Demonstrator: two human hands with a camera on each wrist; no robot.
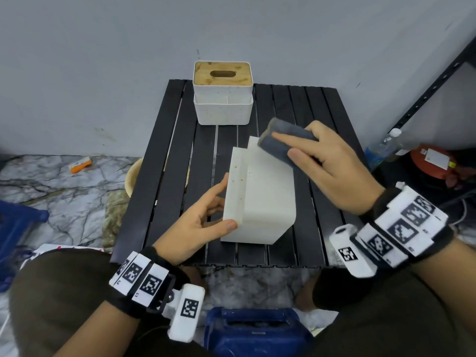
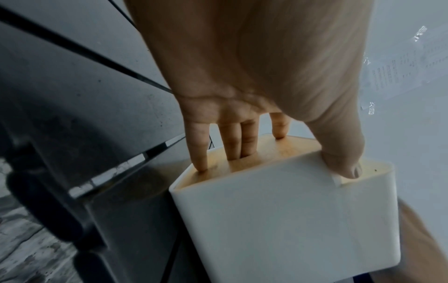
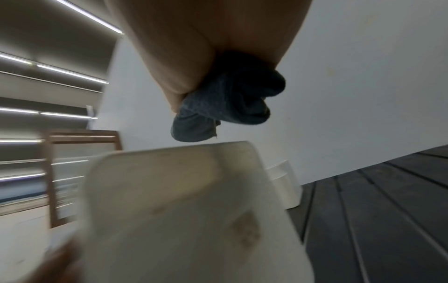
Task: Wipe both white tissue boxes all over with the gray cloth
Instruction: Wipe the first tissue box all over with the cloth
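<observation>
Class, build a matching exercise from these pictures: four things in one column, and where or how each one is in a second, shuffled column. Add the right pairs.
Things
1. near tissue box
2. far tissue box
3. gray cloth
4. orange packet

Places or states
A. lies on the marble floor
B. bunched in the right hand
C. stands upright at the table's back edge, wooden top up
D. tipped on its side, steadied by the left hand

Pairs: 1-D, 2-C, 3-B, 4-A

near box (image 1: 268, 197) tipped on side | far box (image 1: 223, 92) upright | gray cloth (image 1: 286, 141) rolled
</observation>
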